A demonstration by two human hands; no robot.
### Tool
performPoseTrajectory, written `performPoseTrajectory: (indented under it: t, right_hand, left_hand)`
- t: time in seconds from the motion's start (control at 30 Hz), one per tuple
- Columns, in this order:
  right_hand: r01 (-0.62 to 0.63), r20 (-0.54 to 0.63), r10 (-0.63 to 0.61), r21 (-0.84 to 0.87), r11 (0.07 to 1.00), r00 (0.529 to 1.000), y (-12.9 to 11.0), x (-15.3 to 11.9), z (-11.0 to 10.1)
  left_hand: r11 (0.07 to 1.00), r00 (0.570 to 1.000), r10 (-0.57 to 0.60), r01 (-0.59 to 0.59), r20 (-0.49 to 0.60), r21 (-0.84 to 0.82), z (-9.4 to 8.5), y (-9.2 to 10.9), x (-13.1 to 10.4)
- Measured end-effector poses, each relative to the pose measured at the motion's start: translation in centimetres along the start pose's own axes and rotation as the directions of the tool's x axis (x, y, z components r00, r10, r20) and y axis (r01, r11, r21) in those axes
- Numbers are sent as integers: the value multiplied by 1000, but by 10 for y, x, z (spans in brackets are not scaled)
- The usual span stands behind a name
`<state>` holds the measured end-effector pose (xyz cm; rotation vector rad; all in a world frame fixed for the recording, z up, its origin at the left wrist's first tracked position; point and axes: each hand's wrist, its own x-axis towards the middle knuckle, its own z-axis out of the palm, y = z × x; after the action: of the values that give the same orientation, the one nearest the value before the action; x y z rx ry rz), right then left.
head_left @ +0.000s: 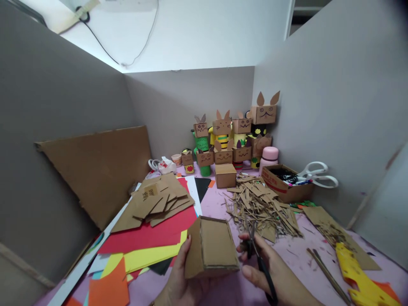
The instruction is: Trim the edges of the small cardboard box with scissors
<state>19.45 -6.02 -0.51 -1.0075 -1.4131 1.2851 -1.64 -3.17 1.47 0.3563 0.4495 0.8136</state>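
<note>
A small brown cardboard box [219, 244] rests in my left hand [181, 272], with the thumb along its left side and the other fingers hidden under it. Its upper face shows cut cardboard edges around the rim. Just right of the box, my right hand [270, 259] is closed around a pair of scissors [262, 265] with black handles. The blades point up and away from me, apart from the box. Some fingers of the right hand are curled behind the scissors.
Cardboard sheets [159, 197] lie on coloured paper [140, 238] at left. Cardboard scraps [255, 202] are heaped beyond my right hand. Cardboard animal figures [223, 127] and a closed box [225, 176] stand at the back. A pink bottle [269, 156] and an open carton [287, 189] with white scissors [315, 173] are at right.
</note>
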Motion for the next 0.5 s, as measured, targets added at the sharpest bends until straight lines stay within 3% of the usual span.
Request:
performPoseTrajectory:
  t: [0.2, 0.33, 0.5]
  right_hand:
    - [4, 52, -6, 36, 999, 999, 4, -2, 8]
    - [-36, 27, 35, 38, 999, 999, 2, 1, 4]
    - [-18, -56, 16, -47, 999, 998, -7, 7, -10]
  left_hand:
    - [999, 1000, 1, -1, 13, 32, -6, 3, 0]
    - [980, 996, 81, -73, -32, 183, -9, 6, -6]
    - [830, 976, 153, -213, 158, 515, 8, 11, -16]
